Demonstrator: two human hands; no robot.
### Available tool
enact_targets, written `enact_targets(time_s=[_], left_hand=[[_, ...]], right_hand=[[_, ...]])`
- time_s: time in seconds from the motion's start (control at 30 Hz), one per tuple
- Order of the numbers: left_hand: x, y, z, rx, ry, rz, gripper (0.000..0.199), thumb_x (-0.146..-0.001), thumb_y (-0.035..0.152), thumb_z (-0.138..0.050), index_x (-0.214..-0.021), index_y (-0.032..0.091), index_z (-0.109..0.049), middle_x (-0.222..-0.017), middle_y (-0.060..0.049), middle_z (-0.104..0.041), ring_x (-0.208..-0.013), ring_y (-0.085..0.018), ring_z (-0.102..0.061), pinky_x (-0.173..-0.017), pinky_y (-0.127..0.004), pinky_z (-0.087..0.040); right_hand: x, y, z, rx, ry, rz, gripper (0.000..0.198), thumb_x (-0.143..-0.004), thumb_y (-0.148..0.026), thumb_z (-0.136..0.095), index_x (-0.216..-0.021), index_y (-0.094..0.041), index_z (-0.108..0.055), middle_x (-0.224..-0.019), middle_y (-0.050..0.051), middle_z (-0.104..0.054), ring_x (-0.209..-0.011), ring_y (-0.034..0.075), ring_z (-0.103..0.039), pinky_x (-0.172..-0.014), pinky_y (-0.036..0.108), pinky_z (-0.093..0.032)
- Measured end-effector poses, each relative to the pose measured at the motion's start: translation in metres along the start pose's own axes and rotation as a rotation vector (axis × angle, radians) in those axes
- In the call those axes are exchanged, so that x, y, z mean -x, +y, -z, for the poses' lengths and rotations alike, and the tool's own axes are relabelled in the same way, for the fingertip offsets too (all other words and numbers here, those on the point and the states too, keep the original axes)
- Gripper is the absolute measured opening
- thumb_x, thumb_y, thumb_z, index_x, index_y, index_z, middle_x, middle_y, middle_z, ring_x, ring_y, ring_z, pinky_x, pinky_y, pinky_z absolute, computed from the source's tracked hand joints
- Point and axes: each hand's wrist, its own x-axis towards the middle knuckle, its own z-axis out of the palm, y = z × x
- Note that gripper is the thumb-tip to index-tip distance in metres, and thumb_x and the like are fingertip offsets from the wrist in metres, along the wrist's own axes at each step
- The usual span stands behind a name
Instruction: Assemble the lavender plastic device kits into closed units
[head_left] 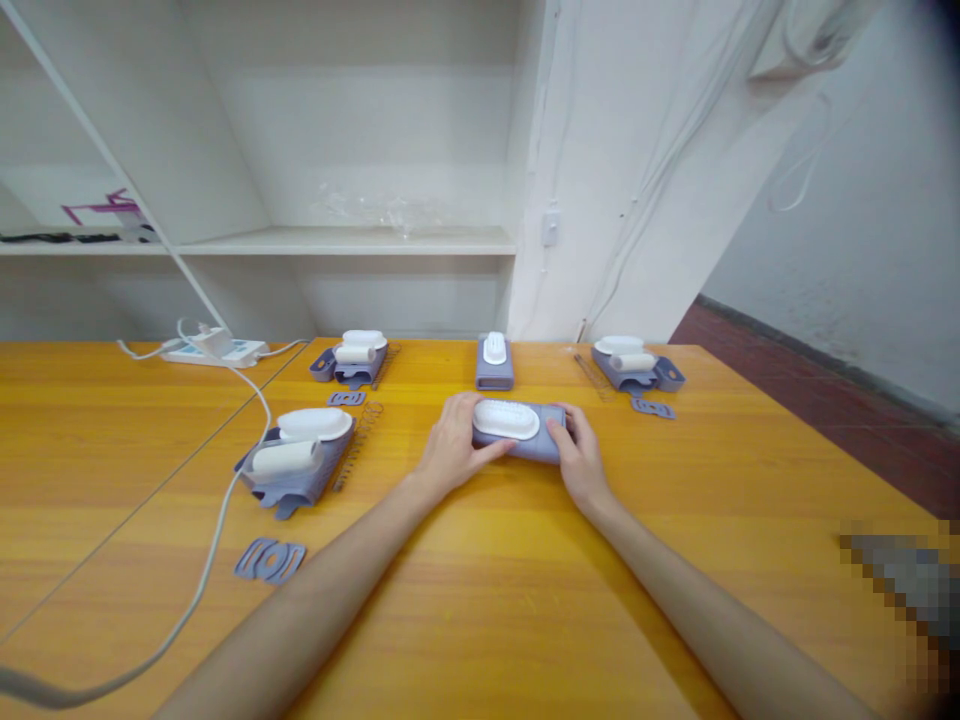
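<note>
Both hands grip a purple-grey plastic case (551, 440) with a white ribbed oval piece (506, 420) on top, held lengthwise at or just above the table. My left hand (454, 440) is closed around its left end, the thumb along the front edge. My right hand (580, 460) grips the right end with the thumb on top. Straight behind is a similar case (495, 375) with a white oval on it. At left, another case (289, 485) bears a white oval and a white roller (286, 458); beside it lie a coil spring (356, 450) and a flat purple plate (270, 561).
Further sets of purple parts sit at the back left (360, 365) and back right (634, 362). A white power strip (217, 350) lies far left, and its cable (217, 540) runs across the wooden table (480, 620). White shelves (345, 240) stand behind. A pixelated patch covers the lower right.
</note>
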Motion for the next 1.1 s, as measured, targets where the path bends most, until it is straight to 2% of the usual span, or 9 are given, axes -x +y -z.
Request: enact_targets(time_s=[0.07,0.17,0.37,0.5,0.77,0.87,1.0,1.1], left_hand=[[0.000,-0.001,0.000,-0.013,-0.007,0.007,0.055,-0.077,0.050,-0.059,-0.118,0.019,-0.039,-0.113,-0.010,-0.052,-0.107,-0.024,-0.051,-0.092,-0.041,-0.043],[0.001,-0.002,-0.001,-0.038,-0.010,0.022,0.052,-0.080,0.049,-0.055,-0.119,0.019,-0.040,-0.112,-0.010,-0.053,-0.106,-0.024,-0.052,-0.090,-0.039,-0.044],[0.000,-0.003,0.001,-0.093,-0.007,0.075,0.043,-0.084,0.046,-0.049,-0.115,0.017,-0.045,-0.110,-0.011,-0.058,-0.104,-0.025,-0.053,-0.093,-0.043,-0.040],[-0.001,-0.001,0.005,-0.053,-0.050,0.030,0.035,-0.087,0.040,-0.044,-0.114,0.018,-0.047,-0.109,-0.010,-0.059,-0.103,-0.024,-0.053,-0.093,-0.043,-0.038],[0.003,-0.001,0.007,0.033,-0.140,-0.063,0.034,-0.086,0.036,-0.041,-0.115,0.019,-0.046,-0.111,-0.010,-0.057,-0.104,-0.025,-0.052,-0.093,-0.043,-0.040],[0.004,-0.002,0.007,0.054,-0.146,-0.081,0.034,-0.086,0.034,-0.041,-0.116,0.019,-0.045,-0.111,-0.011,-0.057,-0.105,-0.025,-0.052,-0.094,-0.043,-0.040],[0.006,-0.001,0.007,0.139,-0.166,-0.099,0.037,-0.087,0.033,-0.040,-0.121,0.019,-0.041,-0.116,-0.011,-0.055,-0.112,-0.024,-0.050,-0.100,-0.043,-0.038],[0.007,-0.001,0.006,0.219,-0.133,-0.066,0.036,-0.090,0.028,-0.035,-0.125,0.020,-0.037,-0.122,-0.011,-0.052,-0.116,-0.020,-0.049,-0.100,-0.039,-0.040]], right_hand=[[-0.001,0.004,0.000,0.037,-0.014,0.015,0.030,-0.081,-0.043,-0.050,-0.100,-0.020,-0.053,-0.096,0.005,-0.062,-0.090,0.022,-0.056,-0.078,0.033,-0.045],[0.000,0.003,0.000,0.168,-0.051,0.027,0.025,-0.081,-0.041,-0.047,-0.095,-0.020,-0.053,-0.087,0.004,-0.061,-0.082,0.021,-0.056,-0.074,0.032,-0.043],[0.011,-0.013,-0.002,0.602,-0.298,0.124,0.026,-0.084,-0.042,-0.043,-0.098,-0.023,-0.054,-0.079,0.003,-0.065,-0.069,0.020,-0.058,-0.061,0.028,-0.036],[0.017,-0.019,-0.003,0.755,-0.365,0.216,0.027,-0.087,-0.044,-0.040,-0.097,-0.023,-0.054,-0.076,0.004,-0.067,-0.067,0.021,-0.060,-0.058,0.028,-0.031],[0.025,-0.023,-0.002,0.869,-0.436,0.353,0.029,-0.088,-0.046,-0.039,-0.078,-0.023,-0.052,-0.068,0.003,-0.064,-0.062,0.019,-0.058,-0.055,0.027,-0.029],[0.025,-0.025,-0.002,0.824,-0.400,0.384,0.029,-0.089,-0.042,-0.037,-0.075,-0.022,-0.053,-0.068,0.003,-0.062,-0.065,0.018,-0.057,-0.058,0.028,-0.033],[0.024,-0.038,-0.005,0.671,-0.278,0.485,0.024,-0.089,-0.036,-0.040,-0.096,-0.019,-0.056,-0.086,0.008,-0.061,-0.083,0.022,-0.056,-0.073,0.032,-0.041],[0.026,-0.056,-0.012,0.652,-0.289,0.589,0.031,-0.085,-0.035,-0.046,-0.110,-0.018,-0.054,-0.102,0.011,-0.057,-0.097,0.026,-0.050,-0.085,0.038,-0.040]])
